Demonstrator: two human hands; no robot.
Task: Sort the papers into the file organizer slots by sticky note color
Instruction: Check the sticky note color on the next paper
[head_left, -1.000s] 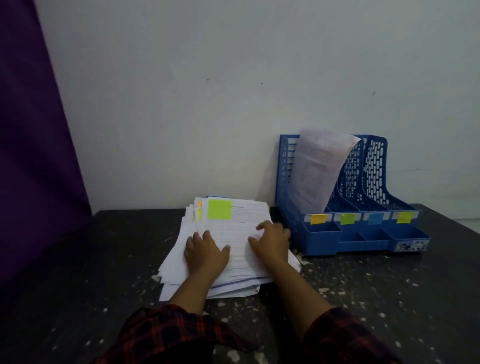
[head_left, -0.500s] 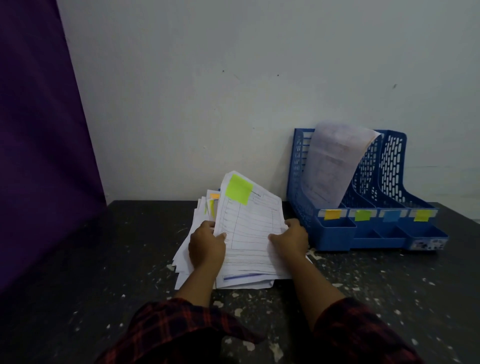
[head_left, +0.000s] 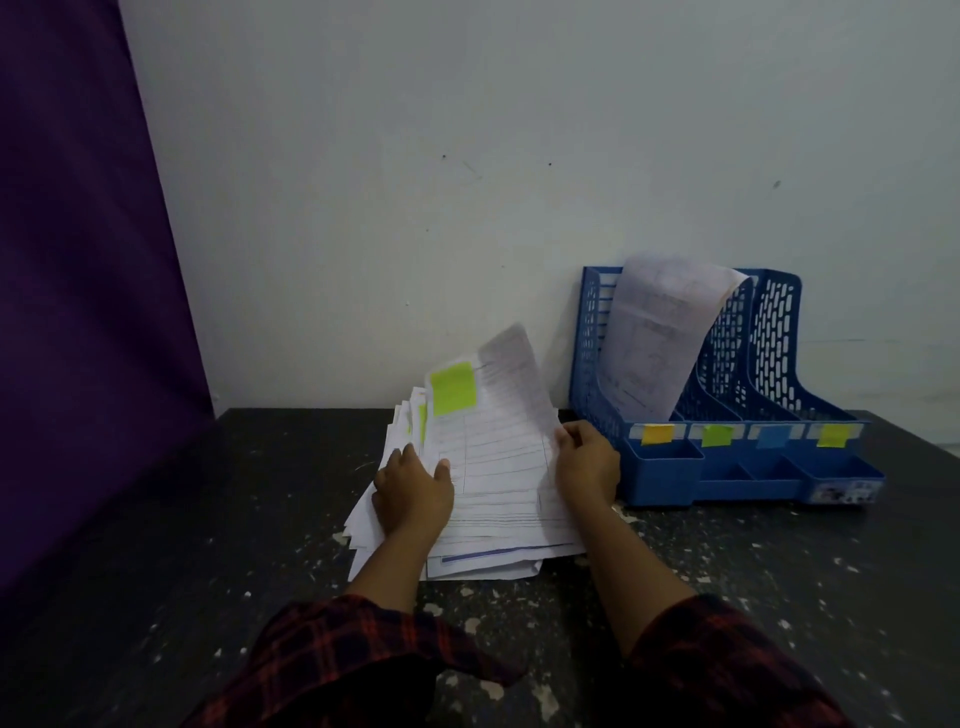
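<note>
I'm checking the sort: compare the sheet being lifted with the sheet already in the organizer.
The lifted sheet shows a green sticky note; the filed sheet shows none. The lifted sheet tilts up off the stack, held by the right hand; the filed sheet stands in the organizer, its top curling right. Both are white printed pages.

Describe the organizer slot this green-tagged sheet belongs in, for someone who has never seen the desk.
Find the blue file organizer against the wall. Its front rail carries four sticky tags; take the second slot from the left, tagged green, between orange and blue.
</note>
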